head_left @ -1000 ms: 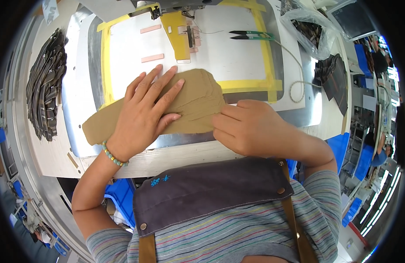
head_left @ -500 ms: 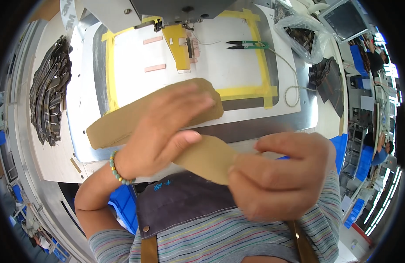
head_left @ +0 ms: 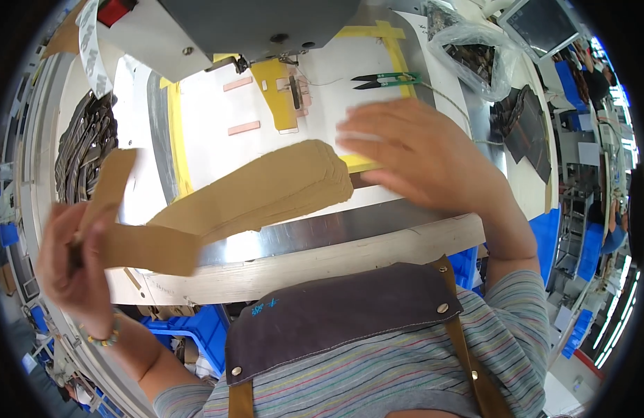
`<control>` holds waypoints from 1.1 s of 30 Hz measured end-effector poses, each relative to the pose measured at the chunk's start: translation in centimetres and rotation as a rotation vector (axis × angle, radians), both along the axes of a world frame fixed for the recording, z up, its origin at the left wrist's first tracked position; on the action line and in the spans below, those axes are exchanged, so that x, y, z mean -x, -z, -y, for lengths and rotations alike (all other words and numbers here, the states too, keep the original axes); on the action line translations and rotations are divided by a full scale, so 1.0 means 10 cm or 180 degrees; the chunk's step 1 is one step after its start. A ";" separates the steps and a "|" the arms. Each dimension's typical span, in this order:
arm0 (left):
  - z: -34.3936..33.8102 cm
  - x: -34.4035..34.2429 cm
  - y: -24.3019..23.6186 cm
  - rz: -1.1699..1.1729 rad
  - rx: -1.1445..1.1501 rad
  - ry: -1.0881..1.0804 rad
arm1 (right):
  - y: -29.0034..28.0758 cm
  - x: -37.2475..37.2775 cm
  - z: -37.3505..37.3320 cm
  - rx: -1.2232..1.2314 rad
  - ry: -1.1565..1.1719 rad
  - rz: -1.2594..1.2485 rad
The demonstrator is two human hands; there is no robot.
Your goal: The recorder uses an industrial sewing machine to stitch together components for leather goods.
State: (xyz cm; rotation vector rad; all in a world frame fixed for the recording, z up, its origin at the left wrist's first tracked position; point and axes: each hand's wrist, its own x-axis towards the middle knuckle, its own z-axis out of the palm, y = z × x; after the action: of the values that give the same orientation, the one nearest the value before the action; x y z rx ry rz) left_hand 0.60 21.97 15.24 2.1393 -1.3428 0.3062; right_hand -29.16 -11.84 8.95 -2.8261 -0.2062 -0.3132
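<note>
At the far left, my left hand (head_left: 74,258) is closed around a tan flat piece (head_left: 158,249), perhaps leather or card. One end juts upward and another points right; whether it is one bent piece or two I cannot tell. Across the front of the work plate lies a stack of similar tan pieces (head_left: 259,191), long with a rounded right end. Over the plate, just right of that stack, my right hand (head_left: 416,153) is open and holds nothing, its fingers stretched leftward and slightly blurred. Behind, a yellow tapered piece (head_left: 272,94) sits beneath the machine head (head_left: 259,24).
Green-handled thread snips (head_left: 384,80) on a cord lie at the back right of the taped white plate (head_left: 203,150). Dark plaid fabric pieces (head_left: 85,153) are piled at left. A clear plastic bag (head_left: 485,66) and more dark fabric (head_left: 524,129) occupy the right side.
My left hand has swung from above the stack to the far left, now gripping tan material. My right hand has released the tan piece it held, moved up over the plate and opened.
</note>
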 end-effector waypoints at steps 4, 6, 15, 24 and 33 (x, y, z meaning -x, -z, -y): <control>0.32 -0.48 -0.15 0.0367 -0.0639 0.0918 | 0.44 -0.06 0.28 0.0779 0.0474 -0.0145; 0.82 -0.54 0.22 -0.0333 -0.0738 0.1352 | 0.65 -0.03 0.46 0.0334 0.0809 -0.0628; 1.66 -0.28 1.19 -0.1666 -0.1086 0.1550 | 0.78 -0.45 0.50 0.0662 0.0800 0.0134; 1.46 -0.57 1.50 -0.2883 -0.0358 0.1171 | 1.02 -0.67 0.62 0.0327 0.1254 0.0322; 1.85 -0.19 1.52 -0.2211 -0.0319 0.0767 | 0.86 -0.62 0.62 0.0373 0.0712 0.0592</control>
State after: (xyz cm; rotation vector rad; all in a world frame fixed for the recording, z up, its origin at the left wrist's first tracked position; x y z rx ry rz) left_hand 2.53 3.46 0.01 1.8626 -1.1795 -0.5639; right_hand -22.94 -18.08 0.33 -2.9392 0.0567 -0.6333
